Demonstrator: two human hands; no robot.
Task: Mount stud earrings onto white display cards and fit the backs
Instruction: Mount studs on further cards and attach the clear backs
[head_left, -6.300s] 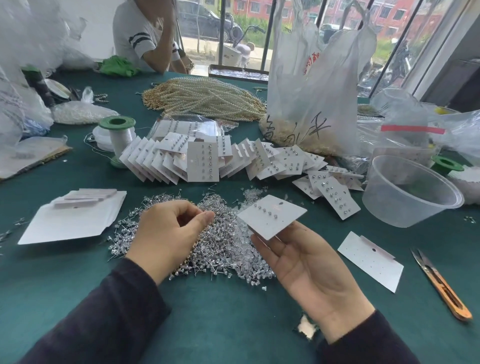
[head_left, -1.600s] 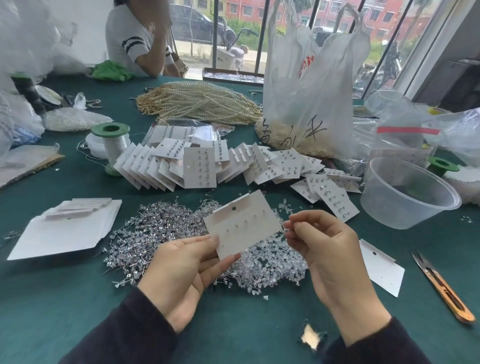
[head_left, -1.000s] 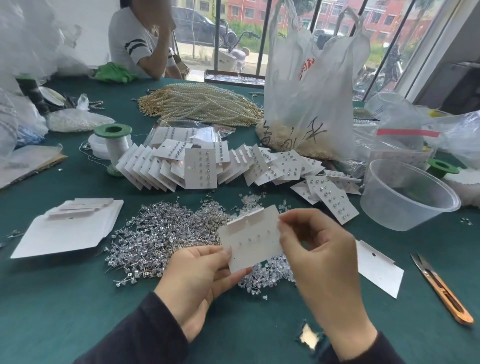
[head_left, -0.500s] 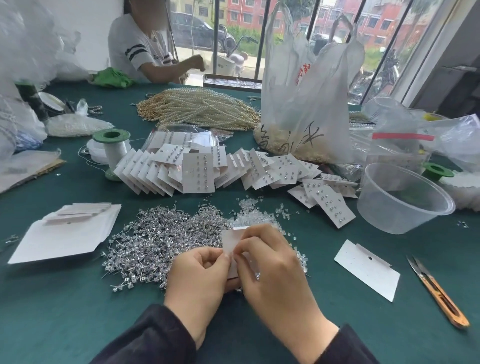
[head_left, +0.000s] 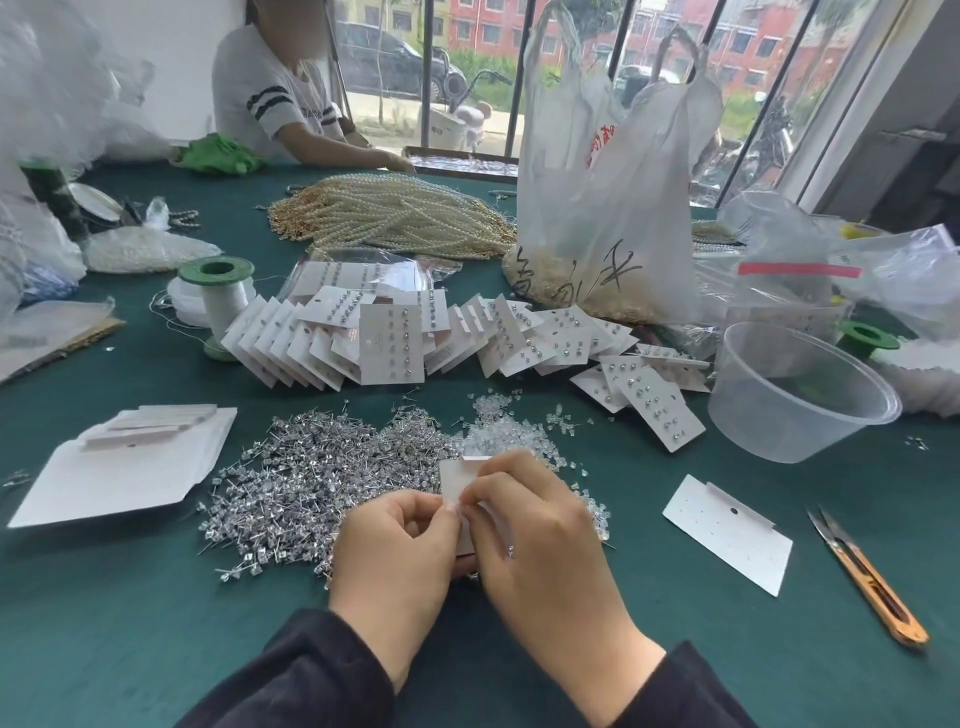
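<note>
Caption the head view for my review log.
Left hand and right hand pinch a white display card by the stud earring pile; finished cards fan out behind.

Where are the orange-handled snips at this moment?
Head view: the orange-handled snips lie on the green table at the far right, beside a loose blank card, in front of the clear plastic bowl.

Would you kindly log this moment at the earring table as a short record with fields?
Left hand: grips the held card
Right hand: pinches the same card
Stud pile: behind the left hand
Clear backs: heap right of the studs
Finished cards: fanned row farther back
Spare blank card: flat, right of the hands
Snips: far right, untouched
</note>
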